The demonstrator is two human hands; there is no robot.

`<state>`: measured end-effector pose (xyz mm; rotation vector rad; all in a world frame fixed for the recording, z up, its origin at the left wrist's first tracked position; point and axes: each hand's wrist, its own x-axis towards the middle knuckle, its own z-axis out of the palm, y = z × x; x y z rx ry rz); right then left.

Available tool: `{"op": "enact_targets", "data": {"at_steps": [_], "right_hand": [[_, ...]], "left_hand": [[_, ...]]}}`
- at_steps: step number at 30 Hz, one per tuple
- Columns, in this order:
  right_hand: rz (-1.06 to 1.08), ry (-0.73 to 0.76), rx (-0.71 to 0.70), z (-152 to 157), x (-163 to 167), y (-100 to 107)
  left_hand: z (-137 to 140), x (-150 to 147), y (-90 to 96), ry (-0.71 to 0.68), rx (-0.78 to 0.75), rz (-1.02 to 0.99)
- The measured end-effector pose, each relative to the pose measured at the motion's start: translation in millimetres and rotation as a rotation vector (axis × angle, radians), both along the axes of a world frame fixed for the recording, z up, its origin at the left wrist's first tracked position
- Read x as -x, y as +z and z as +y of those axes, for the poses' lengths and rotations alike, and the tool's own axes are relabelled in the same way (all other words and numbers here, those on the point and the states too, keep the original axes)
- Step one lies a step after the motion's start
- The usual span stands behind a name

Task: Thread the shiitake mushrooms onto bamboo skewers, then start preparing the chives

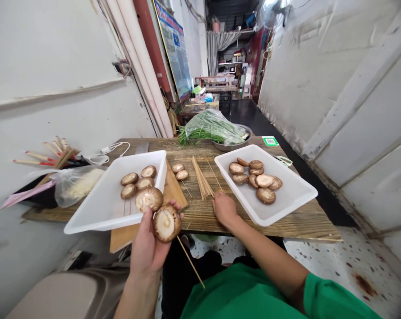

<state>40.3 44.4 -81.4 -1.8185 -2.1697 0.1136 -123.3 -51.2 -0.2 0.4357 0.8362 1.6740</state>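
My left hand is closed around two brown shiitake mushrooms, with the upper shiitake against the lower shiitake. Both turn their pale undersides up. A bamboo skewer sticks out below the lower one, toward my lap. My right hand rests on the table with curled fingers at the end of a lone bamboo skewer; its fingertips are partly hidden. Beside it lies a fanned bundle of bamboo skewers. Two small shiitakes with a skewer sit left of the bundle.
A white tray with several shiitakes stands on a wooden board at left. Another white tray holds more at right. Bagged green vegetables lie over a metal bowl behind. A plastic bag sits far left.
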Motion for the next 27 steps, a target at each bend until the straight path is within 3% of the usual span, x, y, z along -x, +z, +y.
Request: {"op": "enact_targets", "data": {"at_steps": [5,14,22,27], "right_hand": [[-0.075,-0.019,0.035,9.6,0.0,-8.4],[-0.056,0.002,-0.049,5.6,-4.3,-17.3],[0.06,0.08,-0.254,-40.3,-30.7,-27.9],[0.153,0.12,-0.4,-65.6,-45.8,-34.8]], "left_hand": [[3.8,-2.0,-7.2,-0.031,0.039,-0.03],[15.4,-12.6,-20.2,-0.065,0.03,0.007],[53.2,-44.7,-67.3,-0.251,0.112,-0.027],[62.0,-58.4,-75.7,-0.334,0.149,-0.076]]}}
